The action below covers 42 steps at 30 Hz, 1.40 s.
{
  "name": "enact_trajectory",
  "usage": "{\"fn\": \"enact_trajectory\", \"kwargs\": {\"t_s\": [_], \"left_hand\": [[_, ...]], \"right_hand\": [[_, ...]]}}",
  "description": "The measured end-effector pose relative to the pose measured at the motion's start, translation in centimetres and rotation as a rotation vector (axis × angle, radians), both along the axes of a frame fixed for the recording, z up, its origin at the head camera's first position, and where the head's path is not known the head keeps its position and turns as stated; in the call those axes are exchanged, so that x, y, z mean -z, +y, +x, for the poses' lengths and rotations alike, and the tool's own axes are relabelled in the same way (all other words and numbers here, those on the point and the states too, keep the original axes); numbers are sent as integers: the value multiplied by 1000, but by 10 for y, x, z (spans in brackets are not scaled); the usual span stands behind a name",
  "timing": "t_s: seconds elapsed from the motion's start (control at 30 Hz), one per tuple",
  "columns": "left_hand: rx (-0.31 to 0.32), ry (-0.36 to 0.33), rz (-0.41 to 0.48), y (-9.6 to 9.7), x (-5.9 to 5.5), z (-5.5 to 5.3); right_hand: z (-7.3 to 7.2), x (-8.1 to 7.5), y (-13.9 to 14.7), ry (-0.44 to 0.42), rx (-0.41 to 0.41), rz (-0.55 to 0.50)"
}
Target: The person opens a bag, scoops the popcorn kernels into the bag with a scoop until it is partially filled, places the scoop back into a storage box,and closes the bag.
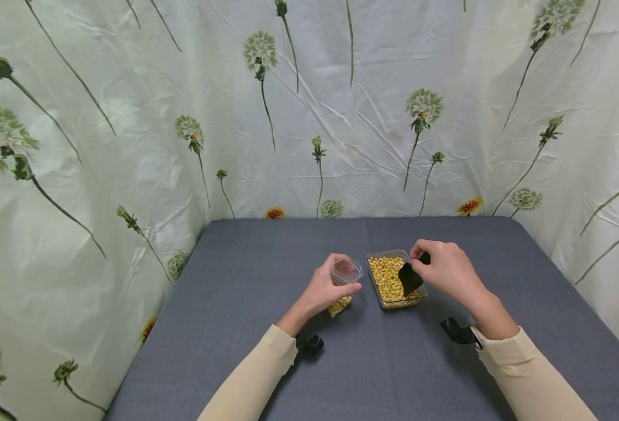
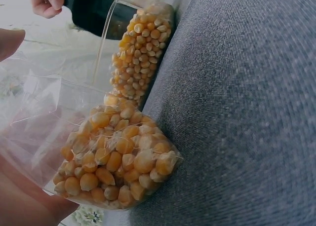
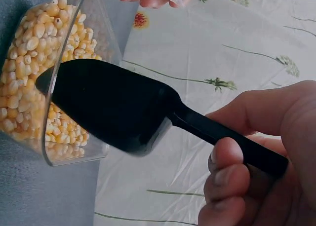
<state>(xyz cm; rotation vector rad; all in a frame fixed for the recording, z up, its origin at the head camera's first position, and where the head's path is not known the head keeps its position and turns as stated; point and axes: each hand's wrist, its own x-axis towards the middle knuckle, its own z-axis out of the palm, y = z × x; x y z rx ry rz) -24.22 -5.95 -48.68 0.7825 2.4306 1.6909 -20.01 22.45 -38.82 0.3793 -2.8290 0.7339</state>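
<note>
My left hand (image 1: 326, 285) grips a clear plastic bag (image 1: 347, 270), its mouth standing open upward. Corn kernels (image 2: 113, 162) fill the bag's lower part, which hangs close over the table. To its right stands a clear rectangular container (image 1: 388, 305) full of yellow corn kernels (image 1: 385, 275). A small black scoop (image 3: 108, 102) is held by its handle in my right hand (image 1: 449, 270), at the container's right side. The scoop's blade slants down, its tip over the kernels inside the container's rim. What lies in the scoop's hollow is hidden in the right wrist view.
A dark grey cloth covers the table (image 1: 267, 251). Behind and to both sides hangs a pale curtain (image 1: 309, 117) printed with dandelions. Black straps (image 1: 459, 332) hang at both wrists, low over the table.
</note>
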Motion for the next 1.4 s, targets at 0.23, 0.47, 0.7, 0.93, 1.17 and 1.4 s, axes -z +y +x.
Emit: {"fn": "enact_trajectory", "kwargs": {"t_s": [0.23, 0.47, 0.7, 0.93, 1.17, 1.4], "left_hand": [[17, -2, 28, -1, 1, 1], [21, 15, 29, -2, 1, 1], [24, 23, 21, -2, 2, 0], [27, 27, 20, -2, 3, -1], [26, 14, 17, -1, 3, -1], [24, -2, -1, -2, -9, 6]], "right_hand": [[-2, 13, 7, -32, 58, 3], [-6, 25, 15, -54, 80, -41], [-5, 31, 21, -110, 71, -66], [-7, 33, 27, -155, 58, -84], [-7, 39, 38, -230, 50, -44], [-7, 58, 47, -362, 62, -30]]}}
